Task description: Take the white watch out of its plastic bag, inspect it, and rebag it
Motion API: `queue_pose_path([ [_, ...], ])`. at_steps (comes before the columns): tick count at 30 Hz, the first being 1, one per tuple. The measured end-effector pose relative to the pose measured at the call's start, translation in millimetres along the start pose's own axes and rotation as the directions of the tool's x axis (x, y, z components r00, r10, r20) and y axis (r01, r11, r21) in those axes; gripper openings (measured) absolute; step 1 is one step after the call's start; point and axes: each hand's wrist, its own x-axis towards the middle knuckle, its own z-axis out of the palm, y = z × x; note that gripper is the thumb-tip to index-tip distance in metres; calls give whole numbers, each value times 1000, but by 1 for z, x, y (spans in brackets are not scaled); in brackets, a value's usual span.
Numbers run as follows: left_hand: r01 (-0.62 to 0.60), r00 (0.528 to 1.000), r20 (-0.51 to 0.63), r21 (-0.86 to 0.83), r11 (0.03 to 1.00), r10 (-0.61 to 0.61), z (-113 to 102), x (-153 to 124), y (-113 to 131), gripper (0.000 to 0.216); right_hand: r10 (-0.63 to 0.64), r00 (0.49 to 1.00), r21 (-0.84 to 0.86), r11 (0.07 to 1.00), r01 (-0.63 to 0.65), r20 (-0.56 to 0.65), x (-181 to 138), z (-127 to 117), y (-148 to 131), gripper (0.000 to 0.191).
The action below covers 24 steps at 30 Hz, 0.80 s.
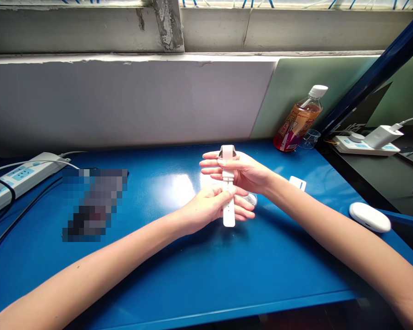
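Note:
Above the middle of the blue table (179, 270) I hold a white wristwatch (228, 183) upright between both hands. My right hand (242, 170) grips the watch body near the top, fingers wrapped round it. My left hand (211, 205) pinches the lower white strap, whose free end hangs down below my fingers. A small white piece (298, 183) lies on the table just right of my right wrist.
A bottle of reddish drink (298, 120) with a white cap stands at the back right, a clear cup (309, 138) beside it. A white power strip (19, 178) lies far left, another with a charger (368, 143) far right. A white oval case (369, 217) sits at the right edge.

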Motion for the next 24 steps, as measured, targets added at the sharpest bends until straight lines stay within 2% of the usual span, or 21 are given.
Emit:
queue_pose_path([
  [4,23,998,56,37,999,-25,-2,-1,0,33,59,998,0,998,-59,-1,1,-5,3,28],
  [10,43,988,150,-70,997,-32,-7,-1,-2,27,61,998,-10,998,-61,18,3,-8,6,29],
  [16,71,988,144,-108,992,-55,-8,-1,-1,26,22,1000,-49,999,-22,-8,1,-8,6,31],
  [20,76,989,132,-109,991,-61,-8,0,-1,26,16,1000,-55,998,-15,24,-1,-6,4,37],
  [24,63,991,121,-105,992,-50,-7,0,0,27,33,999,-75,997,-31,27,-1,-4,3,35],
])
